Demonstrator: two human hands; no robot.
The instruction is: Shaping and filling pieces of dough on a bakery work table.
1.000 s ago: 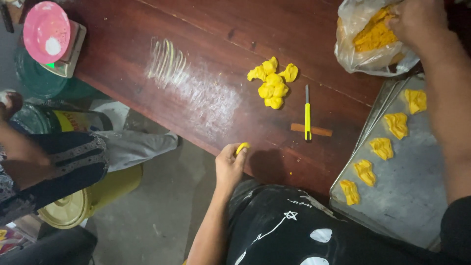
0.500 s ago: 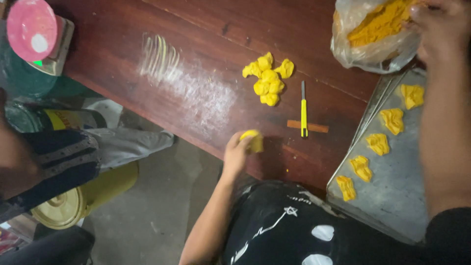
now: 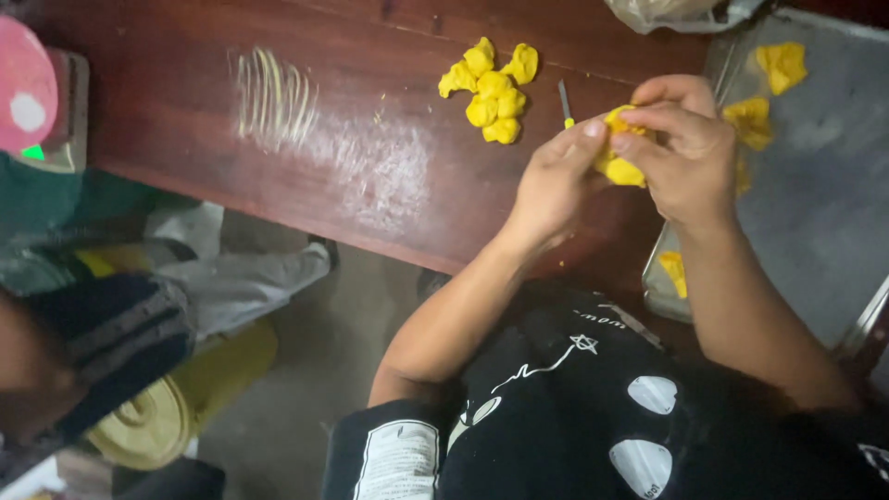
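Both hands, the left hand (image 3: pixel 556 181) and right hand (image 3: pixel 685 153), are pinched together on 1 yellow dough lump (image 3: pixel 619 168) above the dark worktop (image 3: pixel 370 130), near its front edge. A loose grip could probably drop it to the floor (image 3: pixel 343 370). A pile of dough pieces (image 3: pixel 491 88) lies farther left.

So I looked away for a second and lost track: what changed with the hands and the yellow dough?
The left hand rose from the table's near edge with its small yellow piece, and the right hand came down from the plastic bag; the two met over the table, both sets of fingers pinching one yellow lump. The dough pile, the small knife and the tray pieces stayed put.
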